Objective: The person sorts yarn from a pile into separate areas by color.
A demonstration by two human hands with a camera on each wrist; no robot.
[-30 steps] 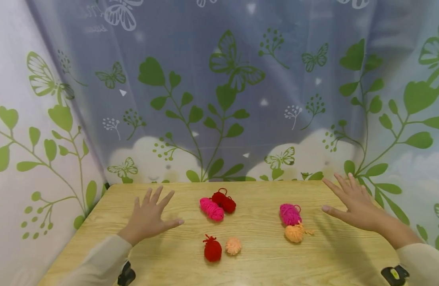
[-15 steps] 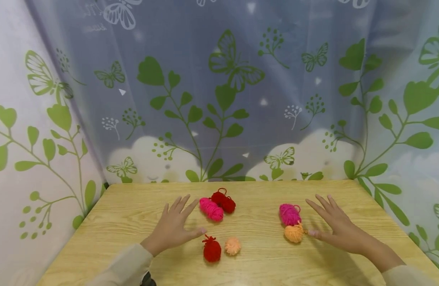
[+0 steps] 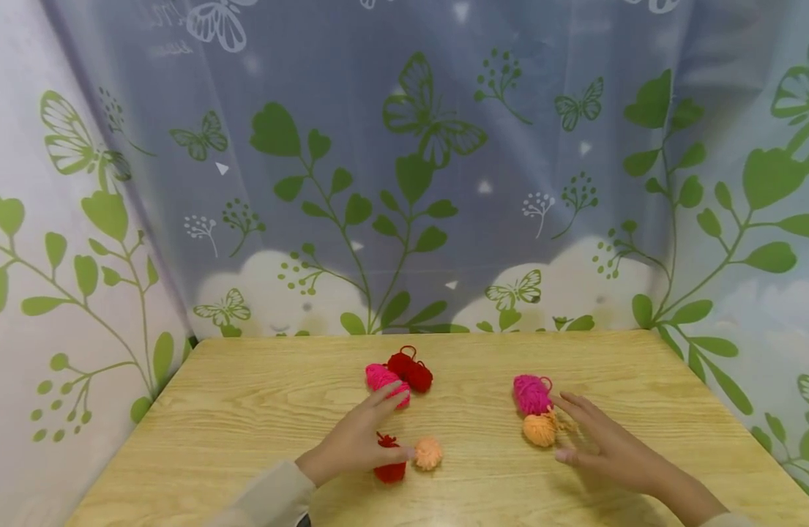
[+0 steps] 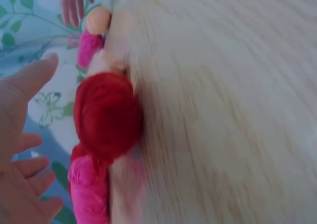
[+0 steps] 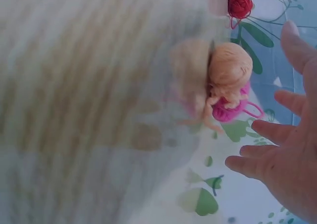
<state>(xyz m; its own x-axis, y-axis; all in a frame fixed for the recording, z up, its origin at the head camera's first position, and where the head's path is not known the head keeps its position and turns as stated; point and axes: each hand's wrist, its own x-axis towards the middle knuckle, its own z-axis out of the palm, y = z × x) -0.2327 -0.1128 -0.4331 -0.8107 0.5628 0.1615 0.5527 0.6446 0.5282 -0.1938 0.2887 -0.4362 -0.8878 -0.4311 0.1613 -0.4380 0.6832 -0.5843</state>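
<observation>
Wooden table [image 3: 246, 410]: two red, two pink, two orange yarn balls; fingers spread, empty.

Light wood-grain desk [image 3: 246, 410]. Toward far edge, centre: pink yarn bundle [image 3: 384, 378] touching dark red bundle [image 3: 412, 371]. Nearer front edge: red bundle [image 3: 389, 468], peach pompom [image 3: 428, 454]. Right of centre: magenta bundle [image 3: 532, 394] touching orange pompom [image 3: 539, 430].

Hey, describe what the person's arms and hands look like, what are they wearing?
Both hands are bare: no gloves, rings or markings show. The left hand comes out of a loose, pale beige long sleeve. The right hand shows a bare wrist, with only a sliver of similar pale cuff at the frame's bottom edge.
</observation>
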